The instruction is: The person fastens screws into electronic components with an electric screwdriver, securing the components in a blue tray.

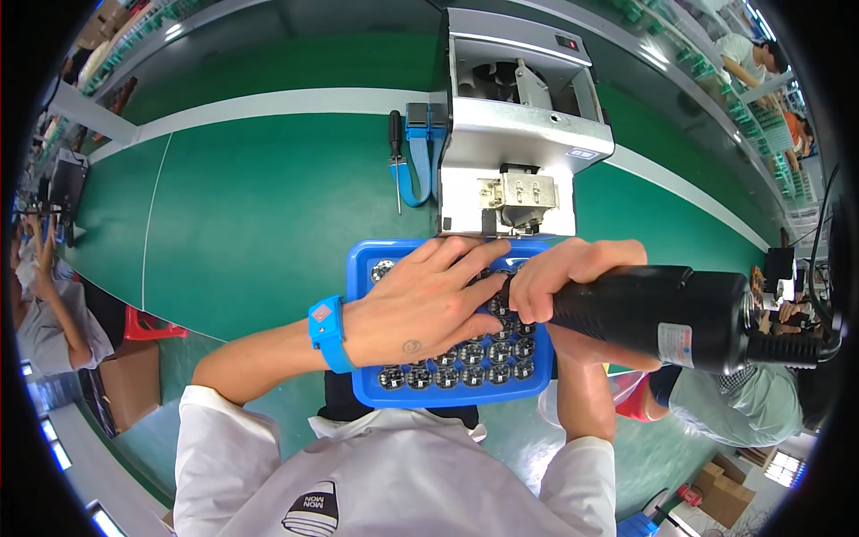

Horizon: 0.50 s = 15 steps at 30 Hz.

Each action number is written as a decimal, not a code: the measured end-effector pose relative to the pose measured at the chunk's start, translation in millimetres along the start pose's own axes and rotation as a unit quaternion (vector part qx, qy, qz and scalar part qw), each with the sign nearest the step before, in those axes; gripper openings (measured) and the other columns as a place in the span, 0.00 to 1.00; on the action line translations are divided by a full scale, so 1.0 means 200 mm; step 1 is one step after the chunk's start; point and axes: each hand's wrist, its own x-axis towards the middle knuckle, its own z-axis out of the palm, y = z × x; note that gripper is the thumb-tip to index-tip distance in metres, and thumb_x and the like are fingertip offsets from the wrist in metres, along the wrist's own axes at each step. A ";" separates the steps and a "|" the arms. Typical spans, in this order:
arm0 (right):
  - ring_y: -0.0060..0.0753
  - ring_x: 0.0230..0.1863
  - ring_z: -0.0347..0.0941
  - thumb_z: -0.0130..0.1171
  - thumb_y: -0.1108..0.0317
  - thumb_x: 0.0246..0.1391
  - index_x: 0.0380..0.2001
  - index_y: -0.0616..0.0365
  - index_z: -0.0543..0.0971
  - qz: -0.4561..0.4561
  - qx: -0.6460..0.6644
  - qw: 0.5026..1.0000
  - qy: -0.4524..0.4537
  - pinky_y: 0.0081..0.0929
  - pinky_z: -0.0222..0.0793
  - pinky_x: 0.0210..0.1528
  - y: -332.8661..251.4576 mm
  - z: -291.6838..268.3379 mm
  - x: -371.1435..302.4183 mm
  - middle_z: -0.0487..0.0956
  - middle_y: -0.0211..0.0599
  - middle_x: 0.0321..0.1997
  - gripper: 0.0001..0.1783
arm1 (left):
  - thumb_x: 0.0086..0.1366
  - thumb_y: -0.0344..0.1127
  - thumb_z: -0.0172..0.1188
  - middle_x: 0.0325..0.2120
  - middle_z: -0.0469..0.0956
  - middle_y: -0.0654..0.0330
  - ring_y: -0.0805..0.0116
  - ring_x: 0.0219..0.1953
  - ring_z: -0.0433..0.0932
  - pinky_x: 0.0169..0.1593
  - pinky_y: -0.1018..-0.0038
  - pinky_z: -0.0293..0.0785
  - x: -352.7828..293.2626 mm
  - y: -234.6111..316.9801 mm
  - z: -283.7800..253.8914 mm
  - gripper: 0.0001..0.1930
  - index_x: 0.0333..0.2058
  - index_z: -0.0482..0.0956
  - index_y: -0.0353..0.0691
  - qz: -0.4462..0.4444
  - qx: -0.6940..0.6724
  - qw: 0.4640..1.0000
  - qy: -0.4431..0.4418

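A blue tray [540, 385] holds rows of small round dark parts [446, 377] with silvery details. My left hand [425, 291], with a blue wrist strap [329, 333], lies across the tray. Its fingers are stretched and apart, covering many of the parts. My right hand [573, 273] grips a thick black corded electric screwdriver [649, 309], held slanting with its narrow end over the tray. That end sits close to my left index finger and thumb; the bit and what it touches are hidden.
Behind the tray stands a grey metal machine [514, 134]. Left of it lie a black-handled screwdriver [395, 143] and a blue strap [419, 170] on the green table [268, 197]. A cable [810, 268] hangs at the right. Other people sit at both sides.
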 end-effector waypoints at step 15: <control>0.38 0.16 0.69 0.55 0.24 0.48 0.47 0.63 0.66 0.042 -0.074 0.996 0.001 0.34 0.71 0.20 -0.02 0.06 -0.02 0.71 0.43 0.17 0.48 | 0.66 0.48 0.58 0.61 0.66 0.51 0.51 0.60 0.65 0.62 0.58 0.63 -0.04 -0.02 0.03 0.25 0.55 0.73 0.37 -0.007 -0.014 1.000 0.003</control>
